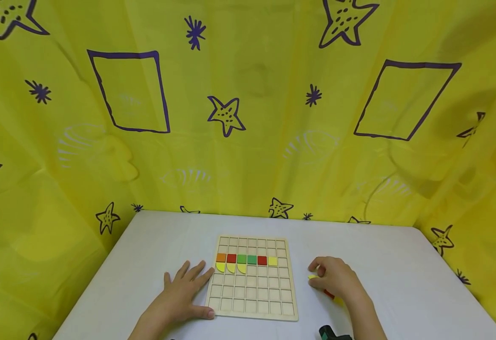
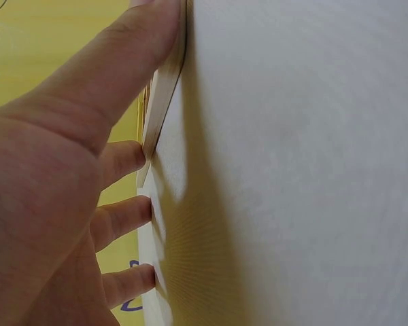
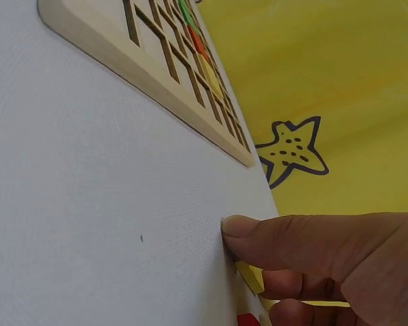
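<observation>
A wooden grid board (image 1: 252, 317) lies on the table. One row holds coloured square tiles, among them an orange tile (image 1: 221, 258) and a yellow tile (image 1: 272, 261); below the leftmost ones sit three yellow quarter-round tiles (image 1: 231, 267). My left hand (image 1: 180, 295) is spread at the board's left side, thumb and a fingertip against its edge in the left wrist view. Right of the board, my right hand (image 1: 335, 278) pinches a yellow tile (image 3: 250, 277) between thumb and fingers, low over the table. Its full shape is hidden by the fingers.
Under the right hand lie a red tile (image 1: 329, 293) and another yellow tile (image 1: 338, 301), partly covered. A black and green object (image 1: 329, 333) stands at the front edge of the head view. Yellow patterned curtains (image 1: 248, 165) surround the white table (image 1: 154, 236).
</observation>
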{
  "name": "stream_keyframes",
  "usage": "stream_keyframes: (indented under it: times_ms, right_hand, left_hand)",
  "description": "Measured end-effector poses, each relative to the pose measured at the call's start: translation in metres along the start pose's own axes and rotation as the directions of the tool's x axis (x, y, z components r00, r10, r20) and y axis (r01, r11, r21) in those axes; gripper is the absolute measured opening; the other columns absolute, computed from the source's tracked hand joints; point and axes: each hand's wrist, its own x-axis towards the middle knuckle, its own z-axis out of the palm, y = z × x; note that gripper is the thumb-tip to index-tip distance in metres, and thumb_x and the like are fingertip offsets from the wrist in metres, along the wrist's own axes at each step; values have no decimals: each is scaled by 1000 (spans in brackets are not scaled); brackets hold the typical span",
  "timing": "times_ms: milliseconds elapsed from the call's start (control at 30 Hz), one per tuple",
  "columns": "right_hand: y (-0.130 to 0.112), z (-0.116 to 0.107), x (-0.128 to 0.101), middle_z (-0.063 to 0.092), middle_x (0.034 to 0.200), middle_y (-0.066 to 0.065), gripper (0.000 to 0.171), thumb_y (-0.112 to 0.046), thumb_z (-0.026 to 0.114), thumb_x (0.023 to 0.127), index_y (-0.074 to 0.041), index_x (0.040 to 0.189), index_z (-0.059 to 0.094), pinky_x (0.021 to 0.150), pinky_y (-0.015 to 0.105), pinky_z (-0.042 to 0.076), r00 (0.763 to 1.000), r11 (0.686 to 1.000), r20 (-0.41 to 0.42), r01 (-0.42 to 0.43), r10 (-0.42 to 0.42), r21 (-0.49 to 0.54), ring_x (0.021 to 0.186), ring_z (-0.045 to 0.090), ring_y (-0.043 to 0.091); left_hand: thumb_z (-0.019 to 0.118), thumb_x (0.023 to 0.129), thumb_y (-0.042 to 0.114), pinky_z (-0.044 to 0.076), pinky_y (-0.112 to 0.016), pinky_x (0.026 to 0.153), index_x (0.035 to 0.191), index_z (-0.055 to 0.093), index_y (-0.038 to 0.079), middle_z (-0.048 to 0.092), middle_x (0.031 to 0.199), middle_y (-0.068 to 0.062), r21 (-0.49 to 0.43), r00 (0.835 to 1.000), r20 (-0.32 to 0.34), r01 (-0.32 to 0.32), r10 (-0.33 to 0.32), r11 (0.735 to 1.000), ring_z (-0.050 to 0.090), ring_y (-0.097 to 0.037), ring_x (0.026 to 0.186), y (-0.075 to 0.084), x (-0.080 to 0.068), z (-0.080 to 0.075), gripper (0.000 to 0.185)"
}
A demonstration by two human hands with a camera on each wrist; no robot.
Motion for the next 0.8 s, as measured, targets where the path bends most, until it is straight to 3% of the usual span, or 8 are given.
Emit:
stream_keyframes:
  times_ms: [267, 567, 800]
  right_hand:
    - [-4, 3, -1, 49, 68, -5, 19, -20, 74, 67, -24, 80, 62, 49, 26, 34, 1000, 1000, -9, 15, -15, 19, 43, 47, 12]
    - [-9, 5, 0, 48, 65, -6, 17, -21, 76, 64, -25, 69, 60, 53, 27, 32, 997, 997, -46, 57, -60, -46, 62, 43, 11]
    - [-11, 8, 2, 47, 65, -6, 20, -19, 74, 65, -25, 68, 55, 52, 27, 31, 995, 995, -45, 84, -86, -61, 62, 43, 11]
  left_hand:
    - [57, 54, 75, 6, -78, 88, 138, 35, 30, 29, 147, -3, 5, 1000, -2, 6, -6, 1000, 15, -40, 135, 1, 0, 0, 97]
    - [56, 54, 76, 5, -78, 88, 138, 35, 30, 29, 147, -3, 6, 1000, 9, 8, -8, 1000, 16, -40, 135, 1, 0, -1, 98]
    - [55, 54, 76, 5, -77, 88, 138, 34, 31, 28, 147, -2, -1, 1000, -1, 9, -9, 1000, 14, -40, 135, 1, 0, 0, 98]
